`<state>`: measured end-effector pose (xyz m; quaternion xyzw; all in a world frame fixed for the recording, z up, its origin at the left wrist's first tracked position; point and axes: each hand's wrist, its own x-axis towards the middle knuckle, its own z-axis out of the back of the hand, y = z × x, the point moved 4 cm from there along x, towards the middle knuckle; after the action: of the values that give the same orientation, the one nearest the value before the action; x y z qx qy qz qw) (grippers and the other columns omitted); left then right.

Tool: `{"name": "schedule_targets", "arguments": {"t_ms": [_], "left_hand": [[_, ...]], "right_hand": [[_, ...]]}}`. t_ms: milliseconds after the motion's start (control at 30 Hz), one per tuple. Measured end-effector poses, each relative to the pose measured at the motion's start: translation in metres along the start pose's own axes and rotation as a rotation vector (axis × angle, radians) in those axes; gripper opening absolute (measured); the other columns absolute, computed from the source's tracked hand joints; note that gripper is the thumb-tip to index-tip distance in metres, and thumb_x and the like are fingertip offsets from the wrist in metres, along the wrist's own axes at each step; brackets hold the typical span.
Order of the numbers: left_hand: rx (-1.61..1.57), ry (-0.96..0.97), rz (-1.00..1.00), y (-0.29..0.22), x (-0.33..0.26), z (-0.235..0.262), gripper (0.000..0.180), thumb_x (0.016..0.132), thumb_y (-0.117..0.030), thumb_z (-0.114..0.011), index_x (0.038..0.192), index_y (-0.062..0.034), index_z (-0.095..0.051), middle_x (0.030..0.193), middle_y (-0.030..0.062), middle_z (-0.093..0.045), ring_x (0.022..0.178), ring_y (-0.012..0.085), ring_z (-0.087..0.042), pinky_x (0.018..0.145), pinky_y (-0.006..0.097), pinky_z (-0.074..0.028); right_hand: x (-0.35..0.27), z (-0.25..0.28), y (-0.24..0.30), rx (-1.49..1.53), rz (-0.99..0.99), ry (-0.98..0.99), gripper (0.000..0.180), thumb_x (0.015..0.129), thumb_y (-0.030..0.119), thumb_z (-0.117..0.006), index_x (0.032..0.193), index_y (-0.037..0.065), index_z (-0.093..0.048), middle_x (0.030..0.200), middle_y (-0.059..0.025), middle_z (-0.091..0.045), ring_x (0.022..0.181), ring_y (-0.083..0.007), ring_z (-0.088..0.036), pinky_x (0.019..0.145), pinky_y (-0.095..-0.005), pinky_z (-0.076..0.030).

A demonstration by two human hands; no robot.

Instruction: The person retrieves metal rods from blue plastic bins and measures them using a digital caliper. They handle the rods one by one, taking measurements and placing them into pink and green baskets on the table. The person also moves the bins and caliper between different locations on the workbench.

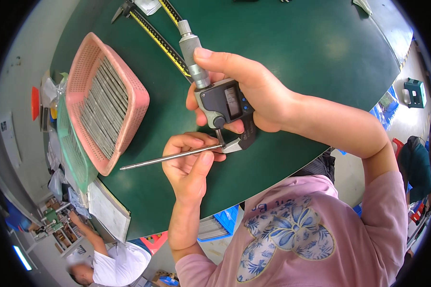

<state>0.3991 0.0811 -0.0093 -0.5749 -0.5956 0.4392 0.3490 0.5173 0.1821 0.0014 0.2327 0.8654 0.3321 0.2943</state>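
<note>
My right hand (246,83) is closed around a digital micrometer (213,103), its thumb on the grey thimble at the top. The micrometer's small display faces up. My left hand (189,165) pinches a thin metal rod (165,159) between thumb and fingers. One end of the rod sits at the micrometer's jaws, just below the spindle; whether both faces touch it is too small to tell. The rod's other end points left, toward a pink plastic basket (138,103) that holds many similar metal rods (105,105) lying side by side.
Digital calipers (160,40) with a yellow-marked scale lie on the green table (297,28) beyond my hands. A green basket (74,143) and a clipboard with paper (107,210) are at the left edge. A co-worker in white (119,265) is at lower left.
</note>
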Motion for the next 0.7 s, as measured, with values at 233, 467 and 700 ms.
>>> {"name": "schedule_targets", "arguments": {"t_ms": [233, 467, 700], "left_hand": [[0.037, -0.041, 0.051, 0.0032, -0.0001, 0.0058, 0.015, 0.077, 0.0, -0.06, 0.087, 0.0006, -0.047, 0.086, 0.0154, -0.056, 0.072, 0.0197, -0.06, 0.062, 0.031, -0.054], [-0.041, -0.003, 0.072, -0.0006, 0.0001, 0.0028, 0.016, 0.077, 0.001, -0.059, 0.086, -0.0006, -0.047, 0.086, 0.0157, -0.056, 0.072, 0.0191, -0.06, 0.062, 0.031, -0.054], [-0.024, 0.05, 0.041, -0.0026, 0.0007, 0.0033, 0.017, 0.076, 0.003, -0.059, 0.087, -0.0013, -0.046, 0.087, 0.0159, -0.057, 0.073, 0.0188, -0.06, 0.063, 0.031, -0.053]], "right_hand": [[-0.0001, 0.0002, 0.0, -0.025, 0.019, 0.017, 0.058, 0.084, 0.054, -0.035, 0.078, 0.001, -0.057, 0.063, -0.0081, -0.057, 0.037, -0.0118, -0.039, 0.038, -0.0229, -0.033], [-0.0015, -0.0005, -0.0001, 0.051, -0.066, 0.003, 0.059, 0.088, 0.048, -0.026, 0.084, -0.002, -0.057, 0.065, -0.0104, -0.058, 0.036, -0.0126, -0.039, 0.038, -0.0228, -0.034], [-0.0008, -0.0012, -0.0013, 0.074, -0.09, 0.007, 0.06, 0.086, 0.05, -0.028, 0.085, -0.003, -0.056, 0.065, -0.0106, -0.058, 0.036, -0.013, -0.039, 0.038, -0.0227, -0.034]]}}
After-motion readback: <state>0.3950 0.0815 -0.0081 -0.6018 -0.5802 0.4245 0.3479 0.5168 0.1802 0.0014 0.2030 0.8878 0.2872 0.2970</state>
